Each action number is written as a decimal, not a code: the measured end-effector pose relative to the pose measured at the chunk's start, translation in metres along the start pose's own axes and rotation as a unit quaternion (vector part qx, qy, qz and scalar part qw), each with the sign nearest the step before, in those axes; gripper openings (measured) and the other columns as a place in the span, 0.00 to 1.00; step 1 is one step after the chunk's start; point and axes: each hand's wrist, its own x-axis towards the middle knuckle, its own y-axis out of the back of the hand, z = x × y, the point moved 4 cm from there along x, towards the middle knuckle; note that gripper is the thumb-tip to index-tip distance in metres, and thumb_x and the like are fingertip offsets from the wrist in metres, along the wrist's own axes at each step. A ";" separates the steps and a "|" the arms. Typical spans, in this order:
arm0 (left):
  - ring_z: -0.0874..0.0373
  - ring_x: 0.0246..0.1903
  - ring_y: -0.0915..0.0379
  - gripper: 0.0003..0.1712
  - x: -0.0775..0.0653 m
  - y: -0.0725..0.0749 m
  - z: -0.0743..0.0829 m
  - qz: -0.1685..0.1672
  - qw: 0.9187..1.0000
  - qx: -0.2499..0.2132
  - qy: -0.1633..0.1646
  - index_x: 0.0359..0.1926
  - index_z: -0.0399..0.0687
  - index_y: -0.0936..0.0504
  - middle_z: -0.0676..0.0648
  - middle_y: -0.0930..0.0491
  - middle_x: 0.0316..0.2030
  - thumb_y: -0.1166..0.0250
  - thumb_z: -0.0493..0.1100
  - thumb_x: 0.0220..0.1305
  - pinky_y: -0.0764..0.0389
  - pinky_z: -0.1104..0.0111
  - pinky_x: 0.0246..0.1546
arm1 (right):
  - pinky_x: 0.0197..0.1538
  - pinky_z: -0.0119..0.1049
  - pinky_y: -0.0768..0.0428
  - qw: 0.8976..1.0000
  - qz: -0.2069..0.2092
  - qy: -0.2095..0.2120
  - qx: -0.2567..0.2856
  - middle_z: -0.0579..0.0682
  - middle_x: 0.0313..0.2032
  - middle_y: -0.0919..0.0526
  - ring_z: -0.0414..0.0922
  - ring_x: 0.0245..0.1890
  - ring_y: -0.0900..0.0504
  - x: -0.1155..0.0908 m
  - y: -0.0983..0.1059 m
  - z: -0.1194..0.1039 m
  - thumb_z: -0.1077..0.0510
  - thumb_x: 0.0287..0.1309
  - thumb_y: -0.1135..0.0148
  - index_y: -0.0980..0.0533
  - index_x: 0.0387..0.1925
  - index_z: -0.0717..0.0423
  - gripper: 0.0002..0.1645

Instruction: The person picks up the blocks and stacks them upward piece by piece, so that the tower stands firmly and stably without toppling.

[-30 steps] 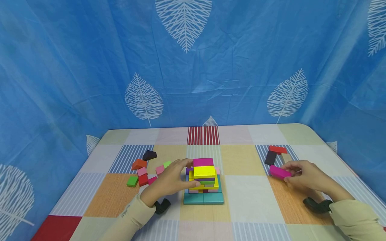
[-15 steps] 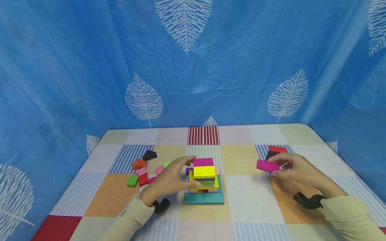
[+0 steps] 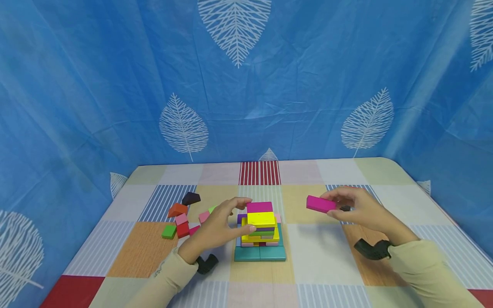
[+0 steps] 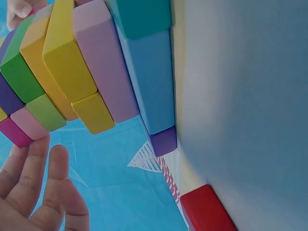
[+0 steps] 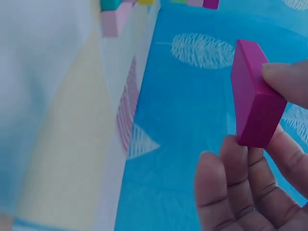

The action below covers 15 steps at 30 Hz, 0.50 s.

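Note:
A magenta rectangular block (image 3: 318,204) is pinched between the thumb and fingers of my right hand (image 3: 360,210), held above the table to the right of the tower; the right wrist view shows the same block (image 5: 255,98) tilted. A tower of coloured blocks (image 3: 262,219) rises from a teal base (image 3: 248,254), topped by yellow and magenta pieces. My left hand (image 3: 219,226) is at the tower's left side, thumb in front and fingers behind. In the left wrist view, its fingertips (image 4: 43,144) are at the upper pink and magenta blocks; whether they press is unclear.
Left of the tower lie loose blocks, including green (image 3: 169,232), red (image 3: 182,229), orange (image 3: 178,209) and black (image 3: 191,198). Behind my right hand, other blocks are mostly hidden. A blue leaf-patterned curtain (image 3: 300,85) encloses the table's back and sides.
My right hand has lifted the magenta block from the right-hand group and carried it left toward the tower. My left hand stays beside the tower, its fingers shifting slightly upward.

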 end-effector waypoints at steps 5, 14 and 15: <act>0.43 0.63 0.25 0.40 -0.001 0.000 0.000 0.001 1.000 -0.004 0.006 0.74 0.40 0.26 0.42 0.21 0.67 0.24 0.49 0.67 0.24 0.42 0.63 | 0.39 0.33 0.16 1.000 0.006 -0.015 0.015 0.56 0.47 0.12 0.39 0.39 0.15 0.012 -0.010 -0.011 0.68 0.61 0.23 0.16 0.54 0.65 0.20; 0.41 0.63 0.25 0.40 -0.001 0.000 0.000 0.002 1.000 -0.010 0.012 0.74 0.40 0.26 0.41 0.21 0.66 0.23 0.48 0.67 0.23 0.41 0.62 | 0.52 0.35 0.13 0.999 -0.008 0.006 0.044 0.54 0.49 0.12 0.42 0.44 0.15 0.035 -0.033 -0.023 0.66 0.62 0.23 0.15 0.54 0.63 0.19; 0.41 0.63 0.25 0.40 -0.001 0.000 0.000 0.001 1.000 -0.010 0.012 0.74 0.40 0.26 0.41 0.21 0.66 0.23 0.48 0.66 0.23 0.41 0.62 | 0.52 0.35 0.13 0.999 -0.011 0.012 0.048 0.54 0.48 0.12 0.42 0.44 0.15 0.038 -0.036 -0.025 0.67 0.62 0.23 0.15 0.54 0.64 0.19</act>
